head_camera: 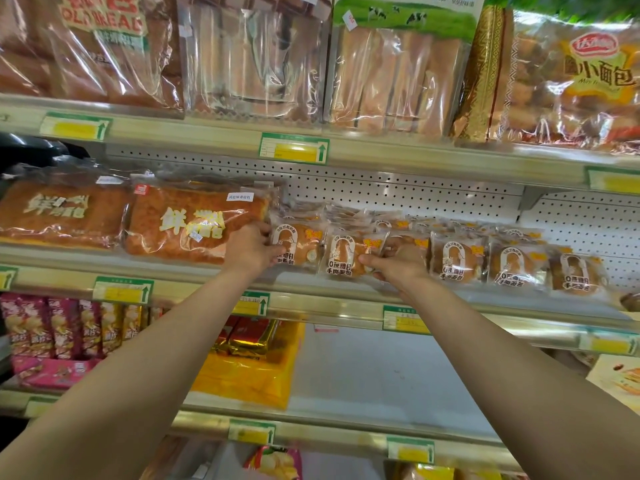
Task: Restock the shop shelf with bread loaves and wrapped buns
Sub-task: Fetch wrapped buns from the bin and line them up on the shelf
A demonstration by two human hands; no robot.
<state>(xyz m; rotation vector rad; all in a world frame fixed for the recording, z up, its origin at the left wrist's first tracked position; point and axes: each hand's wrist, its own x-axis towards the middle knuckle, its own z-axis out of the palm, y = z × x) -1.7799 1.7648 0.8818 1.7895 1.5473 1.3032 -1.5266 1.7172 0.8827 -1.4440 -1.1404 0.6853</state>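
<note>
On the middle shelf (311, 289), a wrapped bun (343, 254) is pinched at its right edge by the right hand (398, 266). The left hand (251, 247) is curled against the loaf (194, 223) at nine o'clock, its fingers touching the end bun (298, 245). The bun row runs toward three o'clock.

Both forearms are bare to the frame's edge. The left hand (251, 249) and right hand (398, 265) wear nothing.

Clear-wrapped brown buns (457, 259) in a row on the middle shelf (311, 289), beside bagged loaves (194, 225).
</note>
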